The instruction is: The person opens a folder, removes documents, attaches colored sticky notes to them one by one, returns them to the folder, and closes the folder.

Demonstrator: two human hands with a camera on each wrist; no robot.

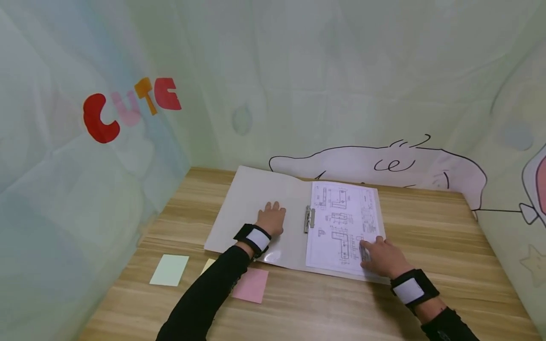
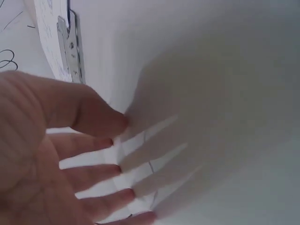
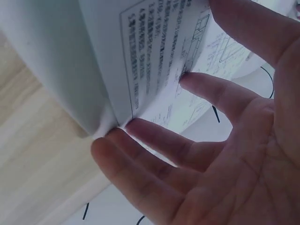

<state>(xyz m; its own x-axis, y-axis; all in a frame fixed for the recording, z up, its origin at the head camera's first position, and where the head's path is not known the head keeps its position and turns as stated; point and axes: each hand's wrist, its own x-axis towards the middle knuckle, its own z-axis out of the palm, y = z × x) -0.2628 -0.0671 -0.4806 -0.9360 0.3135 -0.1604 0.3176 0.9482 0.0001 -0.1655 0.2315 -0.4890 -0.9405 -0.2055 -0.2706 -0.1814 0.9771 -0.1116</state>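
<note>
A white clip folder lies spread open on the table, its metal clip near the fold. Sheets printed with technical drawings lie on its right side under the clip. My left hand is spread over the bare left cover, fingers straight, and holds nothing. At the lower right part of the sheets is my right hand, its fingertips touching the page and its right edge. In the right wrist view the fingers are nearly straight along the edge of the sheets, beside a block of printed text.
A pale green paper square lies on the wooden table left of my left forearm. A pink square and a yellow one are partly covered by that forearm. Printed cloth hangs behind and at both sides.
</note>
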